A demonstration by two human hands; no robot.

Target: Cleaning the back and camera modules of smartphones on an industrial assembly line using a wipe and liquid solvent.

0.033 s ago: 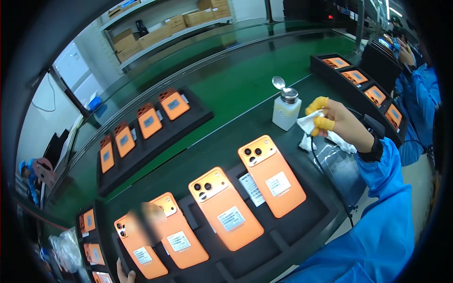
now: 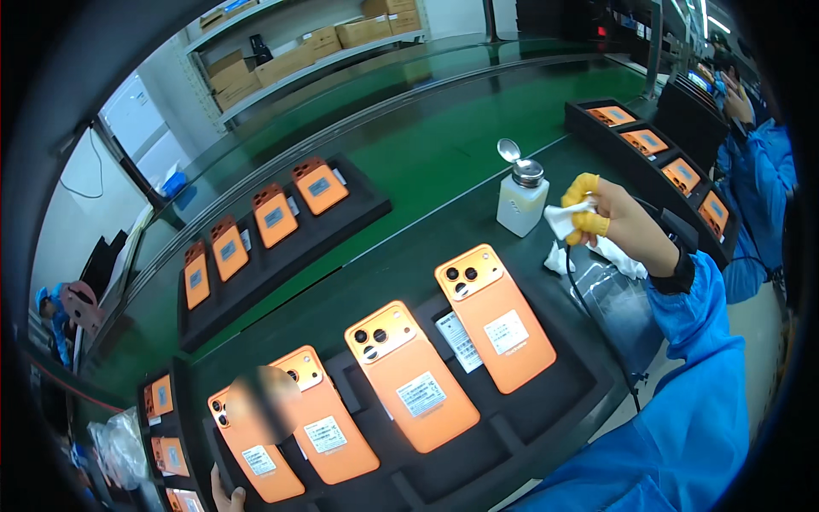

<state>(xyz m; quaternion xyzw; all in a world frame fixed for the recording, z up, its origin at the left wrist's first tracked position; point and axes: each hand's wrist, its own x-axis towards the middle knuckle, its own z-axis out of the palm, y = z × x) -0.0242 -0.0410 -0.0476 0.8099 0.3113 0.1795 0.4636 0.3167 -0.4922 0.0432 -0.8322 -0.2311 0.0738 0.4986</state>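
My right hand, with yellow finger cots on, pinches a small white cloth beside a white pump bottle whose metal lid is flipped up. Nearer to me lies a black tray holding several orange phones, back side up, each with a white label. The rightmost phone tilts over a white label strip; another phone lies left of it. At the tray's lower left edge, my left hand grips the rim, only its fingers showing. A blurred round patch covers part of the two left phones.
A second black tray of orange phones lies farther back on the green belt. More phone trays stand at far right and lower left. White wipes, a clear bag and a black cable lie below my right hand. A co-worker's blue sleeve is at right.
The cloth in my right hand is bunched a little more, and the hand has tilted slightly. The whole view has shifted by a small amount; the phones and trays look unmoved.
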